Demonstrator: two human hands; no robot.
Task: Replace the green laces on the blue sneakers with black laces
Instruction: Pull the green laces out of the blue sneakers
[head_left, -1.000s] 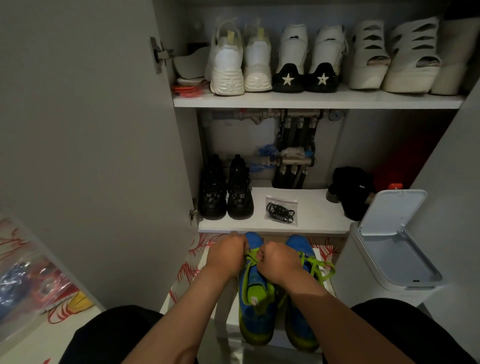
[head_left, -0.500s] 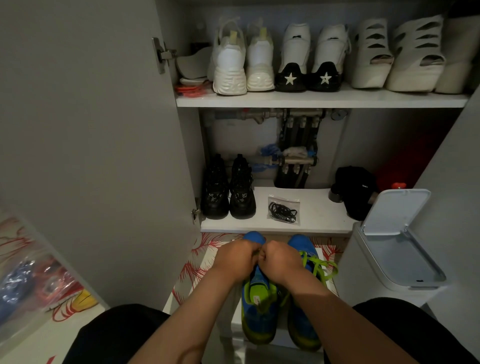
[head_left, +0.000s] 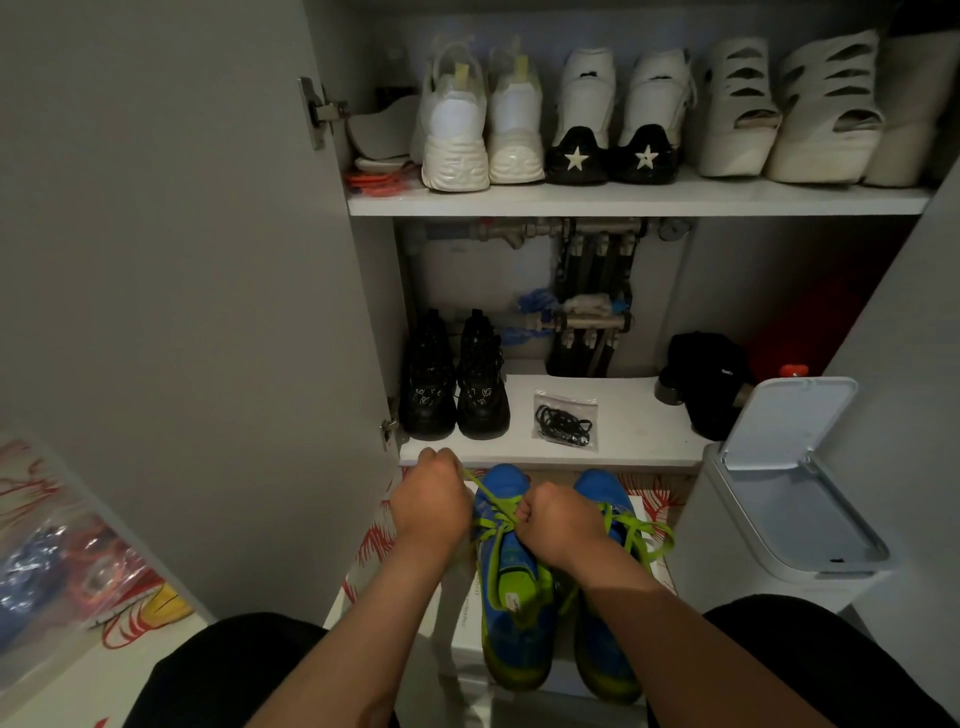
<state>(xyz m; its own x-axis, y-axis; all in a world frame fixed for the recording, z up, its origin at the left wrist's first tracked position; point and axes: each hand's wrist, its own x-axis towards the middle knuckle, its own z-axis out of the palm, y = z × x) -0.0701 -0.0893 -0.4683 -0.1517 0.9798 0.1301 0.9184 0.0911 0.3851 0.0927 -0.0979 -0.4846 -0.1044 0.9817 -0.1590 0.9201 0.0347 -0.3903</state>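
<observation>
Left hand: my left hand (head_left: 430, 503) is curled in a fist and pinches one end of the green lace (head_left: 488, 500), just left of the left blue sneaker (head_left: 511, 582)
Right hand: my right hand (head_left: 556, 525) is closed in a fist on top of the left blue sneaker, and I cannot tell just what the fingers pinch under it
Green lace: it runs tight from my left hand across to my right hand, over the front of the left blue sneaker
Left blue sneaker: it sits on a white box (head_left: 462, 623) between my knees, toe pointing away from me
Right blue sneaker: the right blue sneaker (head_left: 605, 613) stands just beside the left blue sneaker, on its right, with its own green lace (head_left: 644, 535) loose and looped
Black laces: the black laces (head_left: 563, 423) lie in a small clear bag on the low white shelf (head_left: 639, 431), past the toe of the left blue sneaker
Black boots: two black boots (head_left: 454, 384) stand on the same shelf, far left of the bag
Bin: a white bin (head_left: 789, 499) with its lid up is to the right of the sneakers
</observation>
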